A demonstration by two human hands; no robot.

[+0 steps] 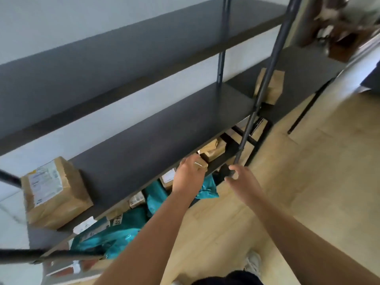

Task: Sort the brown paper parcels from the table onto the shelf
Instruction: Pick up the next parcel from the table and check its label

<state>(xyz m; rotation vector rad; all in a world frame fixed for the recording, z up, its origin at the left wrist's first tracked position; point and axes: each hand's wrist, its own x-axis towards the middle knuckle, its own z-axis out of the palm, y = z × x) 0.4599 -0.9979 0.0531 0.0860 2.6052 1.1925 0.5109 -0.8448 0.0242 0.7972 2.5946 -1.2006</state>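
Note:
A dark metal shelf (144,140) with several boards fills the view. A large brown paper parcel with a white label (53,192) lies at the left end of the middle board. My left hand (189,173) reaches under that board's front edge, fingertips against a small brown parcel (211,150) on the level below. The board's edge hides whether the fingers grip it. My right hand (240,177) hovers at the board's front edge beside the upright post (265,83), fingers curled apart and holding nothing. Another brown parcel (273,89) lies on the dark table (304,75) behind the post.
Teal plastic mail bags (115,237) and several small labelled parcels crowd the lower level. The shelf's thin posts and a crossbar (51,256) stand close on the left. Light wooden floor (308,182) stretches to the right. A white shoe (254,262) shows below.

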